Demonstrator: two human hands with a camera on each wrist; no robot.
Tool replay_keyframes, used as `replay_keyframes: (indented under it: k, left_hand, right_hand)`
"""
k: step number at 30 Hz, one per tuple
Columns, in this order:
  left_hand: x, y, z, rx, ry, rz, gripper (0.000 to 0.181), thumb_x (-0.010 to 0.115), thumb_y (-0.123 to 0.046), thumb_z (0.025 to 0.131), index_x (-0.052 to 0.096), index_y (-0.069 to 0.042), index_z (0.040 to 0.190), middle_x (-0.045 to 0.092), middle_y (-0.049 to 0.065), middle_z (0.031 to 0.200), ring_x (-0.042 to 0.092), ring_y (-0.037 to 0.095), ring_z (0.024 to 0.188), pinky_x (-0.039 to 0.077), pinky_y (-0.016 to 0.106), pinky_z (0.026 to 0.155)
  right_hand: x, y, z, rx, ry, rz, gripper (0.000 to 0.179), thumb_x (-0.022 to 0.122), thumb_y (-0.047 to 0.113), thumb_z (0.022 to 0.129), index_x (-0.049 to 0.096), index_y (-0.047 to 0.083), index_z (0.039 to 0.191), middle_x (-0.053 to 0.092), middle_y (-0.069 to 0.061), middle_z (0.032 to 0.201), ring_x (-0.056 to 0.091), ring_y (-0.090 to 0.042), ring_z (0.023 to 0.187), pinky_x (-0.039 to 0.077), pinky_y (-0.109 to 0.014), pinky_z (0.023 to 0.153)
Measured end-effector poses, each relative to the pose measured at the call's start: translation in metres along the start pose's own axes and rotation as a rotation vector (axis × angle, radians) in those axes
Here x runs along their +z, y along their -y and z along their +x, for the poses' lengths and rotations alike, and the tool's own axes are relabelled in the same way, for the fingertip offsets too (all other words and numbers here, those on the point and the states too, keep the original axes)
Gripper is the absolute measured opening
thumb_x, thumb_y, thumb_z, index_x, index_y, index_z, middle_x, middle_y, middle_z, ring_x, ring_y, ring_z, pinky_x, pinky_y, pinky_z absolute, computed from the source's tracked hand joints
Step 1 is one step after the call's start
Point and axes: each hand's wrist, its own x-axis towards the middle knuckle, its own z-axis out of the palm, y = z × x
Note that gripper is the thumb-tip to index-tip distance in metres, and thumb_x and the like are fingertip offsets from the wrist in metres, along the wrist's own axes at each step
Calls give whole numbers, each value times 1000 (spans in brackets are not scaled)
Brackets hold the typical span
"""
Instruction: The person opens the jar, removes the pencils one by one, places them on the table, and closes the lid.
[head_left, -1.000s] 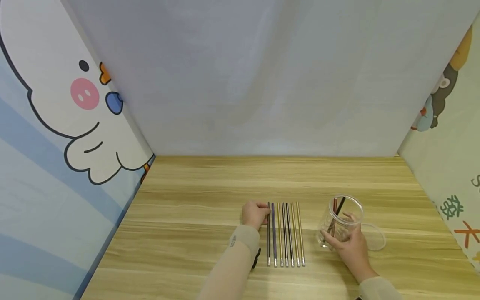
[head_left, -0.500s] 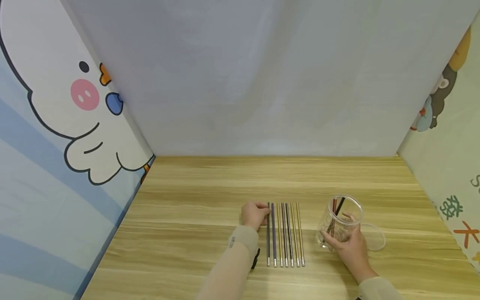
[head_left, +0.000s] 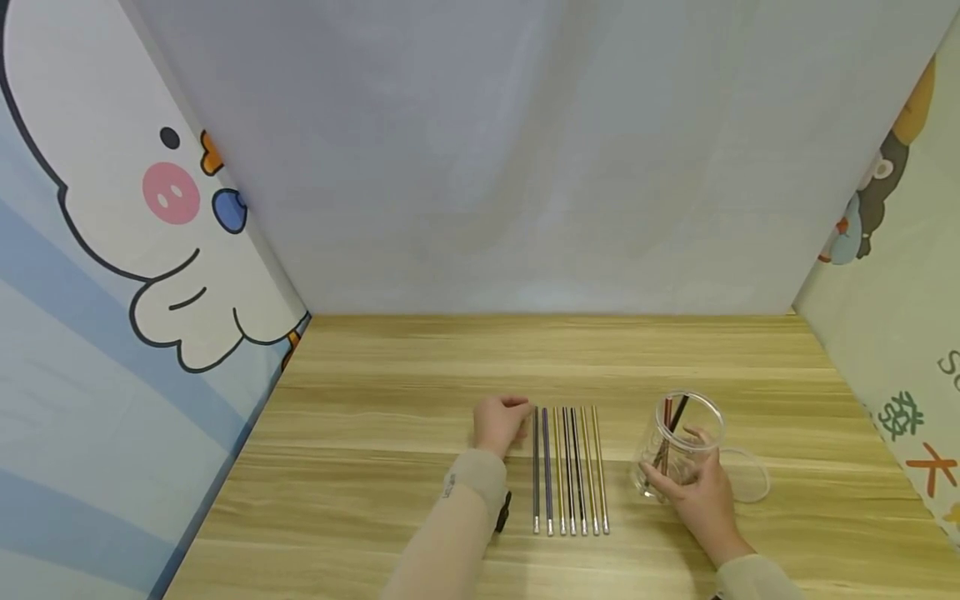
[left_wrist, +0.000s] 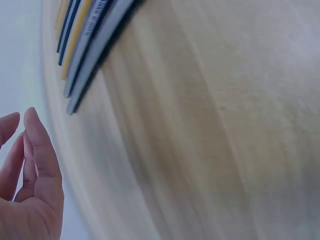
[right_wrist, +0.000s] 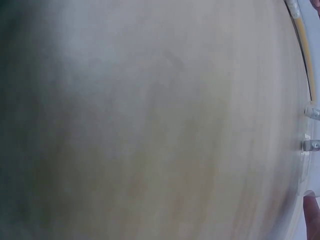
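In the head view, several pencils (head_left: 569, 471) lie in a row on the table, eraser ends toward me. They are dark grey, purple, gold and black. My left hand (head_left: 498, 423) is just left of the far end of the leftmost dark grey pencil (head_left: 536, 471). It holds nothing; in the left wrist view its fingers (left_wrist: 42, 145) are loosely extended, apart from the pencils. My right hand (head_left: 705, 504) grips a clear jar (head_left: 681, 457), tilted slightly. Inside stand a reddish-brown pencil (head_left: 668, 412) and a black one (head_left: 680, 412). The right wrist view shows mostly table.
A clear round lid or ring (head_left: 767, 483) lies on the wood-grain table (head_left: 390, 400), right of the jar and partly behind my right hand. A pale wall (head_left: 525, 167) rises at the back, with cartoon-printed panels (head_left: 97, 250) at both sides.
My left hand has let go of the leftmost dark grey pencil and shifted slightly left, away from it. The right hand and the jar have stayed in place.
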Motion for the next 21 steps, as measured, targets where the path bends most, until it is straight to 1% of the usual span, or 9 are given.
replay_keyframes:
  k: [4,8,12,14,16,18,21]
  left_hand:
    - [0,-9,-2,26,9,8,17,73,-15,89,75,-5,103,74,9,96,68,22,65,60,34,63]
    - [2,-19,-6,64,23,15,17,73,-17,90,75,-6,104,73,7,95,66,21,66,60,37,66]
    - [4,-30,-13,110,43,5,21,73,-19,90,75,-6,106,72,5,93,65,25,70,59,41,68]
    - [6,-36,-18,132,53,3,22,73,-21,90,75,-7,107,72,4,92,66,28,74,59,41,68]
    - [8,-43,-23,158,67,4,23,73,-22,91,75,-7,108,72,3,92,67,30,79,59,37,68]
    - [10,-49,-27,185,80,12,22,73,-24,91,75,-9,107,72,2,91,68,30,81,57,32,65]
    - [14,-58,-34,228,100,30,22,73,-28,90,76,-12,106,70,0,91,65,21,80,53,24,64]
  right_hand:
    - [0,0,-1,-21,3,-7,84,83,23,79,31,6,143,45,0,60,40,-6,49,38,-24,46]
    - [0,0,-1,-27,7,-11,83,82,22,80,31,6,143,44,0,59,39,-5,47,38,-23,44]
    - [-1,1,-1,2,17,0,84,83,24,80,31,8,143,46,-1,61,41,-7,50,39,-24,47]
    - [-1,2,0,18,24,5,84,83,26,80,31,8,144,47,-2,63,42,-9,52,39,-25,48]
    - [-1,2,0,26,32,3,85,83,27,80,30,9,144,47,-3,64,42,-9,53,39,-25,49]
    - [-1,2,0,29,34,-1,85,82,27,80,30,9,144,47,-3,64,42,-10,54,39,-25,50]
    - [0,0,0,28,29,-9,85,82,27,80,30,8,144,48,-4,65,43,-10,55,39,-25,50]
